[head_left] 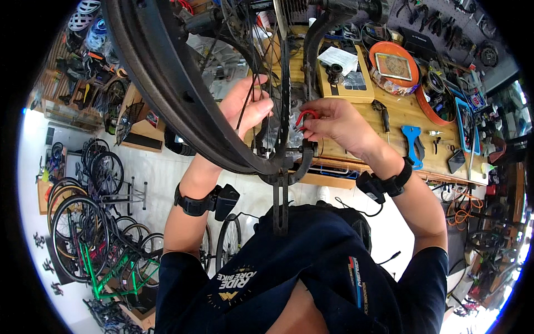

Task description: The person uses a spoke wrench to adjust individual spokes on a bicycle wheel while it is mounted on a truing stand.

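Head view: left hand [243,107] pinches thin steel spokes [257,83] of the stiff black-rimmed bicycle wheel [167,83], right hand [334,119] at three o'clock clamps a light red-handled tool [305,116].

Left hand [245,108] steadies the wheel's spokes [253,67]; right hand [334,125] pinches a red tool [305,116].

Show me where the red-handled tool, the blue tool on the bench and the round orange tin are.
red-handled tool [306,116], head view, on its red loop by the right hand's fingertips.
blue tool [412,143], head view, mid handle.
round orange tin [376,54], head view, left rim.
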`<control>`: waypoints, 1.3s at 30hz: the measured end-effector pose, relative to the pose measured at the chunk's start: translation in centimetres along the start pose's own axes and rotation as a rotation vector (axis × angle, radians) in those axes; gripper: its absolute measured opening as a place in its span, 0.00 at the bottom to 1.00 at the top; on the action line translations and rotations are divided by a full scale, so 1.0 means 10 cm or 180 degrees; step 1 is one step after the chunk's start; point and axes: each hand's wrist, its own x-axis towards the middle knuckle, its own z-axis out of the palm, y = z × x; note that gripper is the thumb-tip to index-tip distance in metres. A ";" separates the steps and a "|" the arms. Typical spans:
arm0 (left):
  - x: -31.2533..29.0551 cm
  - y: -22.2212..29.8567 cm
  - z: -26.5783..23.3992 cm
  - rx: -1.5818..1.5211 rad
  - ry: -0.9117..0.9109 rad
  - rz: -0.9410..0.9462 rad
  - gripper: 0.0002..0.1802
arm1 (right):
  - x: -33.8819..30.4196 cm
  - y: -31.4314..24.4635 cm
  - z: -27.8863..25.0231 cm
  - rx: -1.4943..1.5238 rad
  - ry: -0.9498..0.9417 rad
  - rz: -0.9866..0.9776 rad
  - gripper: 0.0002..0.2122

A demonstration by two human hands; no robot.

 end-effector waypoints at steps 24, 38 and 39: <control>0.00 0.07 0.02 -0.0135 0.0025 0.0030 0.33 | 0.49 0.06 0.03 0.0449 -0.1500 0.0419 0.11; -0.01 0.17 -0.02 0.0056 -0.0054 -0.0098 0.36 | 0.45 0.06 0.09 0.0869 -0.1479 0.0506 0.12; -0.01 0.18 -0.02 0.0045 -0.0088 -0.0079 0.36 | 0.48 0.05 0.07 0.0885 -0.1678 0.0539 0.13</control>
